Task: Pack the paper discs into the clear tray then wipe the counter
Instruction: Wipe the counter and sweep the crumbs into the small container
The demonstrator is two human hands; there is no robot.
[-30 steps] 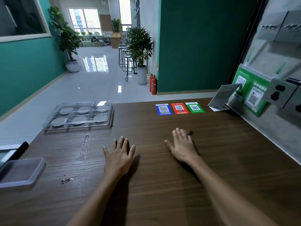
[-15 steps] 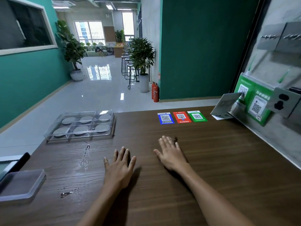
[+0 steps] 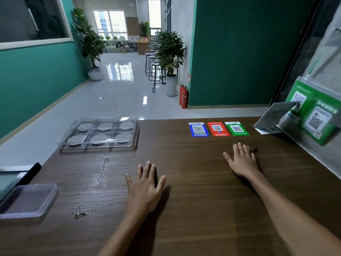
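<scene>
**A:** ok so where's everything sitting right now?

**B:** Clear tray (image 3: 98,133) is at the far left of the wooden counter (image 3: 203,209), right at the far edge. Six compartments, two rows of three, and there's one grey paper disc (image 3: 105,125) lying flat in each. So all six slots are filled.

**A:** and the hands?

**B:** Both flat on the counter, palms down, fingers straight and a bit spread. Left hand (image 3: 144,189) is near the middle, right hand (image 3: 242,161) is further away and off to the right. Neither one is holding anything. Both are well apart from the tray.

**A:** counter look clean?

**B:** Nope, there's a wet streak (image 3: 103,172) running from just near the tray toward the near side, left of the left hand, plus a small puddle (image 3: 81,214) closer in. Also a tiny dark speck (image 3: 254,150) just beside the right hand's fingertips, can't tell what it is.

**A:** anything else on there?

**B:** A shallow plastic lid (image 3: 27,200) at the near left edge, and blue, red and green QR stickers (image 3: 217,128) in a row at the far side, right of the tray.
</scene>
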